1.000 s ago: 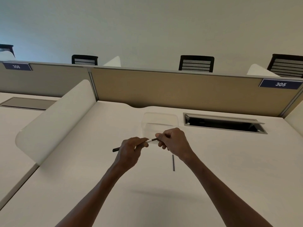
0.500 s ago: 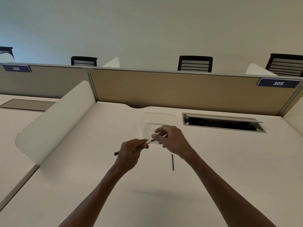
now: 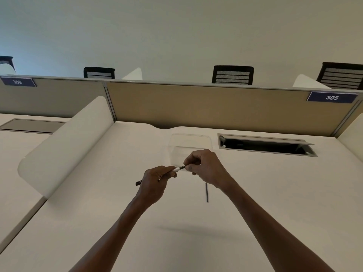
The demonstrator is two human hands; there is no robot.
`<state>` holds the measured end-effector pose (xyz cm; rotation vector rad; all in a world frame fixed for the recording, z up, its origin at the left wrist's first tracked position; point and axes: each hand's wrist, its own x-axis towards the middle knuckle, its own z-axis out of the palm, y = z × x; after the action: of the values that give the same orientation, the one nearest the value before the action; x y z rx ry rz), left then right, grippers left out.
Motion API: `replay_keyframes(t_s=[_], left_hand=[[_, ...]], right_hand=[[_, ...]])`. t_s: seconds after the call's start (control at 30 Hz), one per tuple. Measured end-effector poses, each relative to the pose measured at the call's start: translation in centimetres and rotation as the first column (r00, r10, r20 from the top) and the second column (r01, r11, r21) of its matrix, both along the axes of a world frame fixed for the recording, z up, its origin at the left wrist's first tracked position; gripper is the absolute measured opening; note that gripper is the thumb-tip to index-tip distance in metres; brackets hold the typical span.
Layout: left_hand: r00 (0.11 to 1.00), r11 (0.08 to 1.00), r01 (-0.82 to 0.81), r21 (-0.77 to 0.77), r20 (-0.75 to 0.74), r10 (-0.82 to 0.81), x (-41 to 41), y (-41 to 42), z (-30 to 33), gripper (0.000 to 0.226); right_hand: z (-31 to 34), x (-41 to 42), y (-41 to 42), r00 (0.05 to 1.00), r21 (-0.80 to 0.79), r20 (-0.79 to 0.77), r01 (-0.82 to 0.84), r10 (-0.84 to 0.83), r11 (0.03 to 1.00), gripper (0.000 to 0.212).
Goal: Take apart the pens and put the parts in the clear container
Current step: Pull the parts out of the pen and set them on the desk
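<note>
I hold a thin black pen (image 3: 179, 169) with a white band above the desk, between both hands. My left hand (image 3: 155, 182) grips its barrel, and the dark rear end sticks out to the left. My right hand (image 3: 206, 166) pinches the front end with its fingertips. Just behind the hands stands the clear container (image 3: 191, 143), and I see nothing inside it. A second thin dark pen part (image 3: 206, 192) lies on the desk below my right wrist.
The white desk (image 3: 275, 193) is bounded by a tan partition (image 3: 196, 107) at the back and a curved white side divider (image 3: 64, 146) on the left. An open cable tray (image 3: 263, 145) is sunk into the desk right of the container.
Both hands stayed on the pen, with small shifts of the right fingers at its front end. The pen and the part on the desk keep their places.
</note>
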<state>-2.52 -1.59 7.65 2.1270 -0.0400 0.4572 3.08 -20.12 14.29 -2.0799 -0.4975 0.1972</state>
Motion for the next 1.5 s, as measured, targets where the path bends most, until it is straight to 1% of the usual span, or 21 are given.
replay_keyframes(t_s=[0.07,0.13,0.2,0.27,0.3,0.37,0.47,0.6,0.67,0.77,0.87,1.03,1.13,1.2,1.27,1.37,1.5], left_hand=[[1.000,1.000,-0.002,-0.003,0.000,0.002,0.0,0.0,0.1,0.013],[1.000,1.000,-0.003,-0.014,-0.001,0.003,0.0,0.0,0.3,0.013],[1.000,1.000,0.001,-0.015,0.007,-0.001,-0.1,-0.1,0.4,0.014],[1.000,1.000,0.008,-0.011,0.005,-0.008,-0.1,0.0,0.3,0.014],[1.000,1.000,0.010,-0.012,0.004,-0.010,0.0,0.0,0.3,0.014],[1.000,1.000,0.011,-0.010,0.004,-0.011,0.0,0.1,0.2,0.014],[1.000,1.000,0.010,0.008,-0.003,-0.010,0.0,0.3,0.2,0.014],[1.000,1.000,0.008,0.014,-0.017,-0.008,-0.1,0.7,0.0,0.014],[1.000,1.000,0.002,0.018,-0.024,-0.001,-0.2,0.8,0.0,0.014],[1.000,1.000,-0.014,0.026,-0.020,0.015,-0.3,0.9,0.4,0.014],[1.000,1.000,-0.011,-0.004,-0.021,0.011,-0.4,1.1,0.6,0.015],[0.997,0.992,-0.031,-0.124,-0.067,0.023,-1.0,1.6,0.5,0.016],[0.996,0.984,-0.044,-0.172,-0.088,0.029,-1.5,1.6,0.2,0.016],[0.994,0.979,-0.053,-0.194,-0.104,0.033,-1.9,1.6,0.0,0.015],[0.991,0.970,-0.060,-0.235,-0.133,0.029,-2.1,1.7,-0.3,0.016],[0.984,0.955,-0.069,-0.287,-0.177,0.018,-2.3,2.2,-0.9,0.017],[0.976,0.946,-0.088,-0.313,-0.215,0.019,-2.4,2.7,-1.4,0.017]], right_hand=[[0.0,0.0,0.0,1.000,0.012,-0.015,0.002,-0.002,1.000,0.011],[0.0,0.1,0.2,0.999,-0.003,-0.011,0.047,-0.047,0.999,0.019],[0.1,0.3,0.4,0.996,-0.073,-0.017,0.089,-0.091,0.993,0.032],[0.2,0.2,0.6,0.993,-0.144,-0.054,0.093,-0.101,0.985,0.046],[0.3,0.2,0.7,0.992,-0.159,-0.075,0.088,-0.101,0.983,0.049],[0.3,-0.1,0.6,0.990,-0.146,-0.103,0.079,-0.095,0.986,0.046],[0.3,-0.3,0.4,0.992,-0.101,-0.107,0.052,-0.063,0.994,0.034],[0.3,-0.2,0.3,0.998,-0.063,-0.047,0.030,-0.033,0.998,0.013],[0.5,-0.1,0.1,0.999,-0.054,-0.004,0.033,-0.033,0.998,0.008],[0.6,0.0,0.1,0.999,-0.035,0.008,0.032,-0.031,0.999,0.006],[0.1,0.1,0.1,0.999,-0.037,0.022,0.045,-0.045,0.998,0.013],[-1.9,0.5,-0.4,0.984,0.011,0.005,0.177,-0.178,0.984,0.016],[-3.9,0.5,-0.5,0.972,-0.030,-0.041,0.231,-0.232,0.973,0.011],[-5.7,0.5,-0.4,0.958,-0.093,-0.043,0.279,-0.284,0.956,0.009],[-7.5,0.7,-0.2,0.936,-0.162,-0.029,0.341,-0.350,0.926,0.007],[-10.3,0.8,0.0,0.894,-0.225,-0.052,0.424,-0.445,0.877,0.007],[-13.8,0.7,0.8,0.860,-0.290,-0.047,0.475,-0.509,0.831,0.006]])
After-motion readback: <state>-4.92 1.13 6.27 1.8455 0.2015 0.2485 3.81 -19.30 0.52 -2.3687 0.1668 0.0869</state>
